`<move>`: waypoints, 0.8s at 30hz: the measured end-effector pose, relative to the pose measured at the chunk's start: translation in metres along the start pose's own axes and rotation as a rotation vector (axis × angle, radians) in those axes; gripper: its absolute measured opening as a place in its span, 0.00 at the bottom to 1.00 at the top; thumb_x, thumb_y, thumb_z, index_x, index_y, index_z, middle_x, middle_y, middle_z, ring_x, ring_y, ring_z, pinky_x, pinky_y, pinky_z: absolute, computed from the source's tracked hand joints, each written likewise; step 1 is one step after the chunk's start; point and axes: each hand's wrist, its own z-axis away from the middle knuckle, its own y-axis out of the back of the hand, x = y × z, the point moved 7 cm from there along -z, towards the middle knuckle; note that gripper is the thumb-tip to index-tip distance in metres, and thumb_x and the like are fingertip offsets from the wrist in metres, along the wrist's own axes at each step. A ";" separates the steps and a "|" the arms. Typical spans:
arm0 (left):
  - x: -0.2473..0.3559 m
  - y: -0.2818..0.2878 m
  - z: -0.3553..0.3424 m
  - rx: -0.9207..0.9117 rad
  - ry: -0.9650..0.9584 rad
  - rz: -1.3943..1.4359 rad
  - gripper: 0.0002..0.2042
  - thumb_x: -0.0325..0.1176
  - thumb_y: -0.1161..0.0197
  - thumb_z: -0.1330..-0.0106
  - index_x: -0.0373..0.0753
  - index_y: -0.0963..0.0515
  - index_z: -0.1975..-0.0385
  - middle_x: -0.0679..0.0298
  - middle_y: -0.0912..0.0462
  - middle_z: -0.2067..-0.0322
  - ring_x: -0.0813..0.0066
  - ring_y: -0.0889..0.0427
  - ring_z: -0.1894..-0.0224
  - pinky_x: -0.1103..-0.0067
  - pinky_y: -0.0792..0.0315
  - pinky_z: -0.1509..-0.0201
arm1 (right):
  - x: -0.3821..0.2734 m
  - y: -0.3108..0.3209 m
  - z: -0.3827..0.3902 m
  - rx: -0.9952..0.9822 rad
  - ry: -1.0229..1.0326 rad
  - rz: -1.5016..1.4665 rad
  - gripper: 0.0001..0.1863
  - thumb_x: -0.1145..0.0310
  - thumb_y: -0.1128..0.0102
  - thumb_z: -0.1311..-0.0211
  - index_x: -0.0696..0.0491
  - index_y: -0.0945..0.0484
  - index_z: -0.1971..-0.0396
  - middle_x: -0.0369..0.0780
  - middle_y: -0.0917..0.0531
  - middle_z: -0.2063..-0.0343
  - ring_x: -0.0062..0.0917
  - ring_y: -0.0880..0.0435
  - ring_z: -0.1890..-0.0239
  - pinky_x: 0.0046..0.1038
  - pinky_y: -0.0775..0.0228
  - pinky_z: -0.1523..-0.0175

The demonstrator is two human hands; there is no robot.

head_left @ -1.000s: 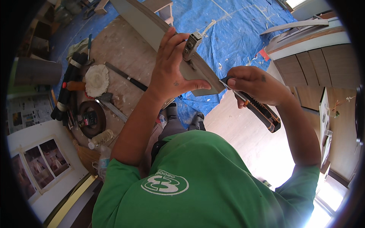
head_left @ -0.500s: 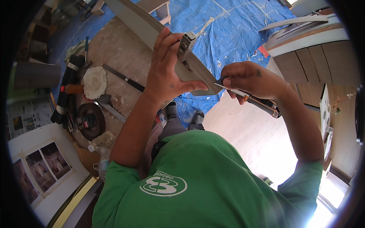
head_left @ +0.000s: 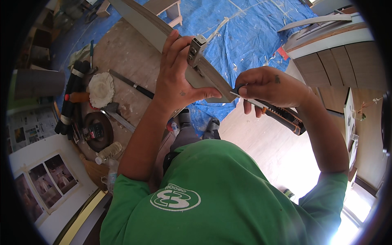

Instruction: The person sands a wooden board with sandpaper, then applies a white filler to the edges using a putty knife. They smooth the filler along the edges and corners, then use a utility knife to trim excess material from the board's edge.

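Observation:
My left hand (head_left: 175, 87) grips a long grey board (head_left: 141, 28) with a brown edge, its thumb stretched along the face near the near end. A metal hinge-like fitting (head_left: 196, 50) sits on the board's edge, beside my left fingers. In my right hand (head_left: 271, 85) is an orange-and-black utility knife (head_left: 282, 118), its blade out and pointing left toward the board's end corner. Between my right thumb and finger shows a small black round piece (head_left: 240, 88); I cannot make out what it is. The fingers beneath the knife are partly hidden.
Blue plastic sheeting (head_left: 253, 30) covers the floor ahead. Tools, black rolls (head_left: 75, 87), a brown round pan-like thing (head_left: 98, 131) and plastic bottles (head_left: 109, 151) lie to my left. Brown cabinet fronts (head_left: 339, 67) stand on the right. My feet are below the board.
The knife's handle end has swung slightly down and to the right, with my right fingers shifting a little. The board and left hand have moved slightly left.

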 end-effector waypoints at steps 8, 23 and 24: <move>0.001 0.002 -0.002 0.002 0.009 0.005 0.56 0.69 0.18 0.65 0.35 0.28 0.37 0.53 0.29 0.36 0.38 0.39 0.25 0.48 0.39 0.24 | 0.010 -0.004 -0.004 -0.009 0.055 -0.057 0.11 0.68 0.46 0.21 0.62 0.22 0.54 0.44 0.12 0.70 0.25 0.09 0.66 0.26 0.16 0.69; 0.001 -0.001 -0.005 -0.003 0.010 0.015 0.55 0.68 0.17 0.66 0.36 0.27 0.39 0.53 0.28 0.37 0.38 0.41 0.25 0.48 0.39 0.24 | 0.023 -0.004 0.004 -0.002 0.065 -0.315 0.12 0.68 0.48 0.23 0.61 0.21 0.54 0.47 0.11 0.67 0.25 0.13 0.77 0.27 0.17 0.68; 0.001 -0.001 -0.004 -0.004 0.010 0.012 0.55 0.68 0.17 0.66 0.36 0.27 0.39 0.53 0.28 0.37 0.38 0.40 0.25 0.48 0.40 0.24 | 0.024 -0.004 0.005 -0.002 0.061 -0.325 0.12 0.68 0.48 0.23 0.61 0.21 0.53 0.47 0.11 0.67 0.25 0.13 0.77 0.27 0.17 0.68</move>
